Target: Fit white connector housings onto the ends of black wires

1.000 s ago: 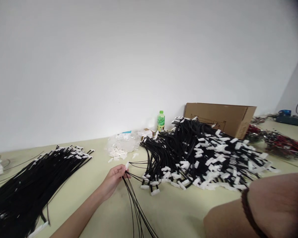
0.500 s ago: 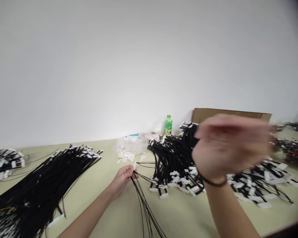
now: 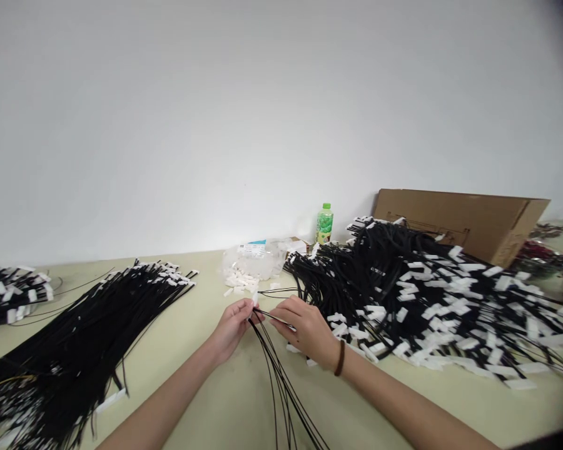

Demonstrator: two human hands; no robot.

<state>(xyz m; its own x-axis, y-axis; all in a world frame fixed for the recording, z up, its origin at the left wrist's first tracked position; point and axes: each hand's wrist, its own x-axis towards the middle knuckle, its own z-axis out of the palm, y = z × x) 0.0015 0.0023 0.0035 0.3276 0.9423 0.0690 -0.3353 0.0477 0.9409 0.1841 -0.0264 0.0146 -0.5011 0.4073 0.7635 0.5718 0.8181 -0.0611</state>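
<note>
From where I stand, the fine work is all at the middle of the table (image 3: 206, 406). The left hand (image 3: 233, 326) is pinched, thumb against fingers, on a small white connector (image 3: 255, 299), just short of the loose white pieces (image 3: 238, 280) on the far side. Thin black wires (image 3: 281, 381) run from it, most drooping toward the near edge, a few off to the right. The right hand (image 3: 307, 328) is just right of it, fingers bent and nearly together around a strand or two — whether they grip or only brush them, I cannot tell.

I'd judge the step to be handling single wires at the connector, the left hand steadying while the right sorts or guides. The next move seems to call for a firm left pinch and a light, exact right fingertip touch, since such thin strands would bend and cross easily.

The wires look smooth and springy, the connector hard, pale plastic. To the right sprawls a tangled heap of black cables (image 3: 389, 269) with blocky white ends; to the left, a straighter, sleeker black bundle (image 3: 84, 325). Beyond — a crinkled clear bag (image 3: 267, 259), a green-capped bottle (image 3: 324, 225) and a stiff brown cardboard box (image 3: 450, 219).
</note>
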